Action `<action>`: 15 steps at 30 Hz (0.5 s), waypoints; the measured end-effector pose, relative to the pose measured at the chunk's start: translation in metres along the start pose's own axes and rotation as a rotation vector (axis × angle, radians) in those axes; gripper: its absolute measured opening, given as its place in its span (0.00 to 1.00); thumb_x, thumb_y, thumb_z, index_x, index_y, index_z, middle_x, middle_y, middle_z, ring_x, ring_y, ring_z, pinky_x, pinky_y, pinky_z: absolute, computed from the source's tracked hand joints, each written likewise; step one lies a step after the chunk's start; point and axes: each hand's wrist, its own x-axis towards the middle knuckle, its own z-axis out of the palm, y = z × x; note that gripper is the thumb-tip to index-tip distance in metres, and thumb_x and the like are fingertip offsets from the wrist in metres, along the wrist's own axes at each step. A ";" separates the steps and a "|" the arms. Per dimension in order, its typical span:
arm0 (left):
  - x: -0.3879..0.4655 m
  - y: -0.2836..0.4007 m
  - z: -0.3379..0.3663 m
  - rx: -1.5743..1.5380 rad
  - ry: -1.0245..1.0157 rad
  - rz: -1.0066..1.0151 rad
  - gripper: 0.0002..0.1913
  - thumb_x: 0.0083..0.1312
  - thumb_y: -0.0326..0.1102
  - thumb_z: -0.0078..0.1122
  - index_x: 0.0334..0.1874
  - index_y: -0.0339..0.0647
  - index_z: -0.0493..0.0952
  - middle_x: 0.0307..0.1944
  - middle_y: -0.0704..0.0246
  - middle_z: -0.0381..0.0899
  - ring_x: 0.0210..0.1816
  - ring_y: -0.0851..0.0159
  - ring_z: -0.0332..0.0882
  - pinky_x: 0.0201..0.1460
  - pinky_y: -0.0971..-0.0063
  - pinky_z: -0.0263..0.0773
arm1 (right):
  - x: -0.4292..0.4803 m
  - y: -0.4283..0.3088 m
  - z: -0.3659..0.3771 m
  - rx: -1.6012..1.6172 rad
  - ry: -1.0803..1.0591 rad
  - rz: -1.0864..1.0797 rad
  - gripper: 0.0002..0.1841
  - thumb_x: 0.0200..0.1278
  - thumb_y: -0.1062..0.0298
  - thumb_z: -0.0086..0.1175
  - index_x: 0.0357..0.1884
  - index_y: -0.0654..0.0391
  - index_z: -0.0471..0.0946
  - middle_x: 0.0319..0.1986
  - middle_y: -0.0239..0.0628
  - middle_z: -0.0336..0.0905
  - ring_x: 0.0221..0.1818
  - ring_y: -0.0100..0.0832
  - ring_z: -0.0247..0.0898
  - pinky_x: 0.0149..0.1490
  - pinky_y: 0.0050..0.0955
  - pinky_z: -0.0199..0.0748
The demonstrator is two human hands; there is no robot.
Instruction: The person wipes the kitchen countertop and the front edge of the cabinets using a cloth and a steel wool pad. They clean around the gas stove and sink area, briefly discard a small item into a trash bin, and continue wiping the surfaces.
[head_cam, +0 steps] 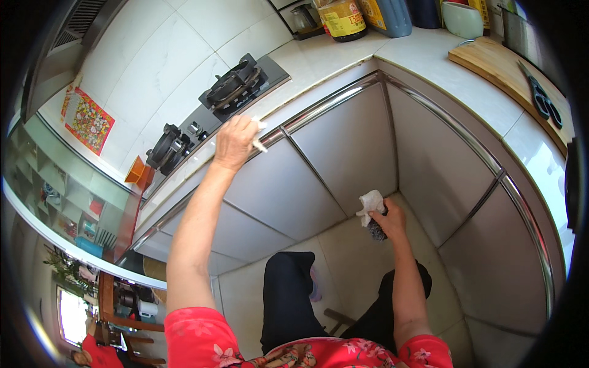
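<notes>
My left hand (233, 141) is closed around a crumpled white tissue or cloth (259, 143). It rests at the chrome trim rail (317, 108) along the cabinet tops, beside the front edge of the counter below the gas hob (199, 123). Lower down and to the right, my right hand (393, 218) grips a wad of white tissue or cloth (371, 202) together with a dark grey scouring pad (377, 231). That hand is held over the floor, in front of the grey cabinet doors (352, 147). My fingers partly hide both items.
On the right counter lie a wooden cutting board (487, 55) and black-handled scissors (543, 99). A yellow-labelled jar (343, 20) and a blue-grey jug (389, 16) stand in the corner. Below me is a wooden stool (340, 317). Another person (99, 349) is at far lower left.
</notes>
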 end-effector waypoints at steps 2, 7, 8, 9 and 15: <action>-0.026 -0.014 -0.013 0.009 -0.101 -0.103 0.03 0.54 0.30 0.59 0.30 0.47 0.75 0.27 0.69 0.71 0.33 0.61 0.75 0.32 0.68 0.70 | -0.004 -0.003 -0.006 0.019 -0.002 0.000 0.21 0.45 0.58 0.68 0.36 0.63 0.76 0.32 0.45 0.79 0.35 0.43 0.75 0.40 0.38 0.71; -0.044 -0.038 -0.055 -0.625 -0.202 -0.895 0.04 0.57 0.29 0.64 0.31 0.40 0.77 0.28 0.70 0.79 0.36 0.67 0.80 0.38 0.74 0.75 | -0.004 0.003 -0.012 0.047 0.025 0.012 0.21 0.44 0.58 0.68 0.35 0.62 0.76 0.32 0.45 0.79 0.35 0.41 0.75 0.40 0.36 0.71; -0.047 -0.037 -0.063 -1.115 -0.127 -1.143 0.08 0.58 0.25 0.63 0.39 0.37 0.75 0.34 0.70 0.79 0.40 0.70 0.79 0.44 0.77 0.76 | -0.002 0.009 -0.008 0.109 0.040 -0.001 0.20 0.43 0.59 0.69 0.33 0.62 0.75 0.30 0.45 0.78 0.33 0.41 0.74 0.38 0.37 0.70; -0.048 -0.033 -0.066 -1.251 -0.088 -1.140 0.11 0.58 0.24 0.63 0.41 0.36 0.74 0.36 0.69 0.79 0.41 0.69 0.79 0.46 0.76 0.76 | -0.001 0.007 -0.008 0.100 0.024 -0.007 0.20 0.43 0.59 0.69 0.33 0.62 0.75 0.29 0.45 0.77 0.32 0.42 0.74 0.38 0.37 0.70; -0.039 -0.020 -0.058 -1.582 -0.184 -1.103 0.21 0.58 0.18 0.57 0.53 0.36 0.65 0.44 0.63 0.77 0.46 0.66 0.78 0.49 0.74 0.76 | 0.000 -0.005 -0.001 0.078 0.003 -0.059 0.20 0.43 0.60 0.69 0.30 0.63 0.72 0.28 0.44 0.75 0.32 0.42 0.72 0.38 0.38 0.69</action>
